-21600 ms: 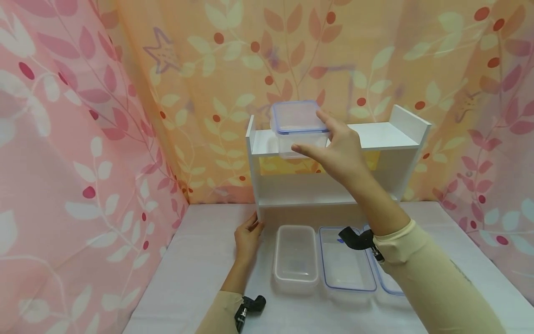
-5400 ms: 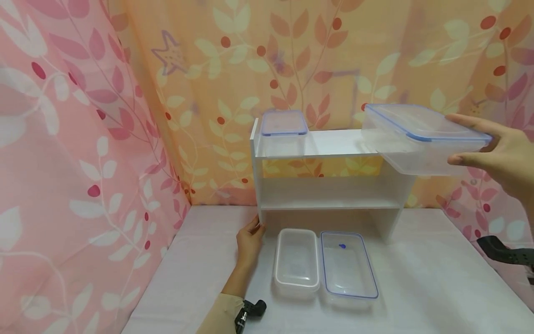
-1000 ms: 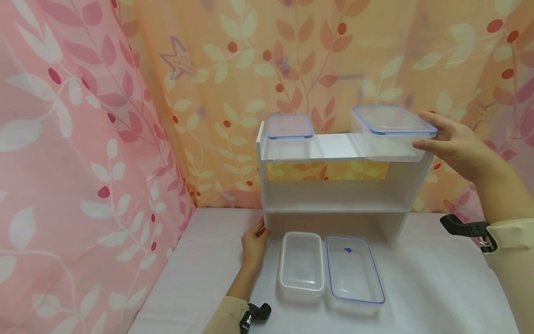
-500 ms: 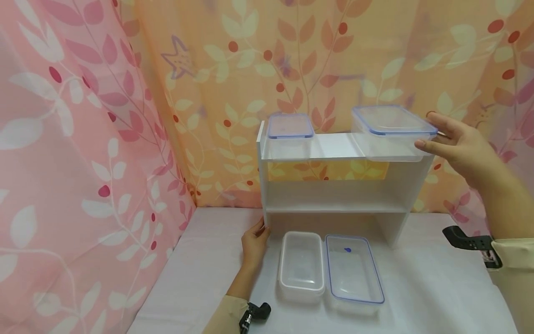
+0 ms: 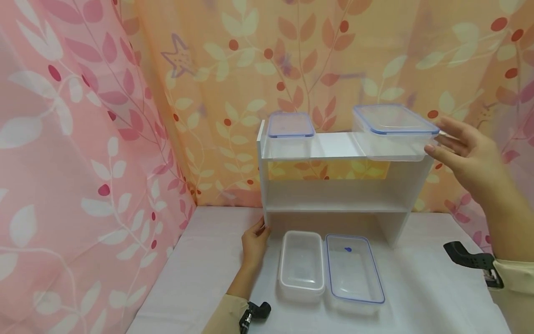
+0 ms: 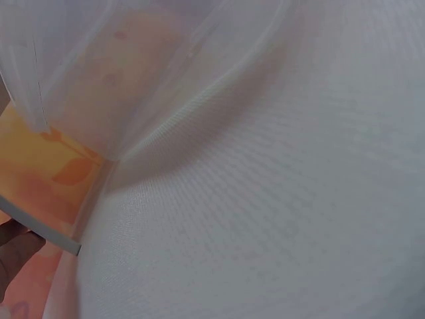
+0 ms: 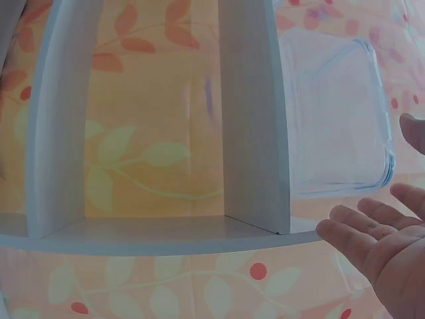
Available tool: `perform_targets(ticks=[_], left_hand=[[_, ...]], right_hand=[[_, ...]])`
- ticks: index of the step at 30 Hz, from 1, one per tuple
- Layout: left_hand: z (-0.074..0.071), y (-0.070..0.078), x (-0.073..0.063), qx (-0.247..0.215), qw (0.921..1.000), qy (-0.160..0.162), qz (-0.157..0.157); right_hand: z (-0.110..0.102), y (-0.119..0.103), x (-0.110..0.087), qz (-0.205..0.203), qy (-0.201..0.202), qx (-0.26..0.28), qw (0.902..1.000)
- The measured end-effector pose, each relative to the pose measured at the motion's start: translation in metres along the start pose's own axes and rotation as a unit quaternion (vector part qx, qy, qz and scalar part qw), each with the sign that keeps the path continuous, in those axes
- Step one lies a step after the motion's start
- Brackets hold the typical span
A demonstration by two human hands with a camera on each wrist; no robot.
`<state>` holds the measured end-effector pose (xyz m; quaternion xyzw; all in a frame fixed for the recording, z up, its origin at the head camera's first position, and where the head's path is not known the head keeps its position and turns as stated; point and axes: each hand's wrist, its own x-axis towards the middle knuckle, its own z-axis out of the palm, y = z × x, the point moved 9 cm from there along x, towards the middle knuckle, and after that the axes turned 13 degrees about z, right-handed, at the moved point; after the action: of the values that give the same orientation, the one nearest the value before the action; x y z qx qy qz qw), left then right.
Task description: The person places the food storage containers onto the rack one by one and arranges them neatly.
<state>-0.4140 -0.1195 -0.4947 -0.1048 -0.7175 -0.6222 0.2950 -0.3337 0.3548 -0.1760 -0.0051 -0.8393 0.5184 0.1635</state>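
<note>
With the white shelf unit [image 5: 335, 197] as the clock in the head view, the larger lidded container [image 5: 394, 134] stands at half past one, on the right end of the top board [image 5: 335, 144], its clear body under a blue-edged lid. The right hand [image 5: 471, 160] is between 2 and 3 o'clock, just beside that container, its fingers spread wide and holding nothing; the right wrist view shows a gap between fingertips and plastic. At 8 o'clock the left hand [image 5: 253, 246] pinches the left upright [image 5: 263, 181] near its foot, thumb and fingers close together on the board's edge. A smaller lidded container [image 5: 290, 132], also blue-edged, sits at half past ten on the top board, near the left upright and well apart from the larger one. On the white-covered bench [image 5: 208, 260], in front of the unit, a white-rimmed container [image 5: 302, 264] lies at 7 o'clock, and just beside it, near 6 o'clock, a blue-rimmed container [image 5: 354, 271] with a small blue mark. An orange leaf-patterned curtain [image 5: 225, 93] hangs behind at 12 o'clock, a pink curtain [image 5: 83, 176] off at 9 o'clock
</note>
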Motion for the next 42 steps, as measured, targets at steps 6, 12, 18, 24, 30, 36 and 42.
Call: perform_targets(ticks=[6, 12, 18, 24, 30, 36, 42], left_hand=[[0.0, 0.001, 0.0, 0.0, 1.0, -0.004, -0.006], [0.001, 0.0, 0.0, -0.001, 1.0, -0.007, -0.007], [0.0, 0.0, 0.0, -0.007, 1.0, -0.001, -0.005], [-0.001, 0.001, 0.001, -0.013, 0.9999, 0.005, 0.003], [-0.002, 0.002, 0.001, 0.001, 1.0, 0.001, -0.003], [-0.001, 0.002, -0.001, 0.005, 0.9999, -0.003, -0.013], [0.0, 0.001, -0.002, 0.002, 0.9999, 0.001, -0.017]], right_hand=[[-0.001, 0.004, -0.019, -0.009, 0.038, -0.013, 0.9991], [0.0, 0.009, -0.036, -0.017, 0.068, -0.026, 0.9972], [0.002, 0.005, -0.052, -0.074, 0.097, -0.005, 0.9925], [0.005, 0.009, -0.066, -0.093, 0.11, 0.015, 0.9894], [0.009, 0.015, -0.079, -0.116, 0.126, 0.01, 0.9853], [0.02, 0.02, -0.093, -0.13, 0.119, -0.002, 0.9843], [0.032, 0.03, -0.106, -0.123, 0.114, -0.013, 0.9857]])
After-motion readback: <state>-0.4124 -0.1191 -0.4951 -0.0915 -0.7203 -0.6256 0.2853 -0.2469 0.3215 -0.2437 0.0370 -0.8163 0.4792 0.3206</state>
